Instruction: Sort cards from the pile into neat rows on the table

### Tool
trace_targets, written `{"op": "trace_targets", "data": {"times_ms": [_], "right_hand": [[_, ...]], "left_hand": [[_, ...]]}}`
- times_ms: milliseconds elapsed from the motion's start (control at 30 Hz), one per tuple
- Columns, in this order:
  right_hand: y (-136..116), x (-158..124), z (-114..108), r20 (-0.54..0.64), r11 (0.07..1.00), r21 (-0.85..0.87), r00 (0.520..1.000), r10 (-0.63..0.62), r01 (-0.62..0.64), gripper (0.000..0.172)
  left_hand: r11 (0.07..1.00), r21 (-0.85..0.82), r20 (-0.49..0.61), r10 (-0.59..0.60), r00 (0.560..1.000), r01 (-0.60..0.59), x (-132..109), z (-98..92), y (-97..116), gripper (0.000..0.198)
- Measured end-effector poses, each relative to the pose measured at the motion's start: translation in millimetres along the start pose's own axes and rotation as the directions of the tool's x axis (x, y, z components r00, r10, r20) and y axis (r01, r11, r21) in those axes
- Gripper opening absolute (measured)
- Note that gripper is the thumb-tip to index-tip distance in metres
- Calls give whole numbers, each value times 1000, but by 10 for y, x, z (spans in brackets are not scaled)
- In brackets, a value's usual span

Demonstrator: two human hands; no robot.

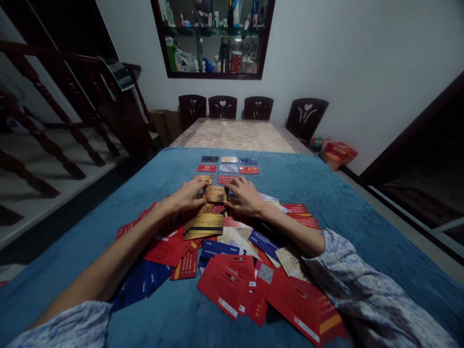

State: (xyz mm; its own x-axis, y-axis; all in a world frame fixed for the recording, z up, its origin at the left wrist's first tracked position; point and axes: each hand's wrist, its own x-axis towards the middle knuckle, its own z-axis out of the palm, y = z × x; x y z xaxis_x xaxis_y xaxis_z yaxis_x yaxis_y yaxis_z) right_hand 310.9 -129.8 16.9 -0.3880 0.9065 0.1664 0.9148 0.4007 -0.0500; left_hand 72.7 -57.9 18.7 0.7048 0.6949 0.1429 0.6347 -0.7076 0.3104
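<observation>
My left hand and my right hand hold a gold card between them by its two short ends. Beyond it, small cards lie in rows: a gold one touched or partly covered by my left fingers, a red one beside my right fingers, and a row with a red card, a pale card and another red card. Farthest are a black card, a cream card and a blue card. Beneath my wrists spreads a loose pile of red, blue and gold cards.
A blue cloth covers the near part of the long table. Dark chairs stand at the far end and right. A wooden railing is on the left. A red bag sits beyond the right edge.
</observation>
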Motion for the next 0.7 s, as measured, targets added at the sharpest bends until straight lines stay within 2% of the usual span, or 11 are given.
{"op": "trace_targets", "data": {"times_ms": [367,600,700], "right_hand": [[10,65,1,-18,1000,29,1000,12,-11,47],[7,181,-24,-38,999,35,999,4,-3,48],[-6,245,-35,-44,999,38,999,1,0,46]], "left_hand": [[1000,9,-21,6,1000,-6,6,-12,-21,48],[1000,22,-19,-19,1000,19,-12,-119,-14,61],[997,34,-9,-64,998,65,-14,-164,-32,57]]}}
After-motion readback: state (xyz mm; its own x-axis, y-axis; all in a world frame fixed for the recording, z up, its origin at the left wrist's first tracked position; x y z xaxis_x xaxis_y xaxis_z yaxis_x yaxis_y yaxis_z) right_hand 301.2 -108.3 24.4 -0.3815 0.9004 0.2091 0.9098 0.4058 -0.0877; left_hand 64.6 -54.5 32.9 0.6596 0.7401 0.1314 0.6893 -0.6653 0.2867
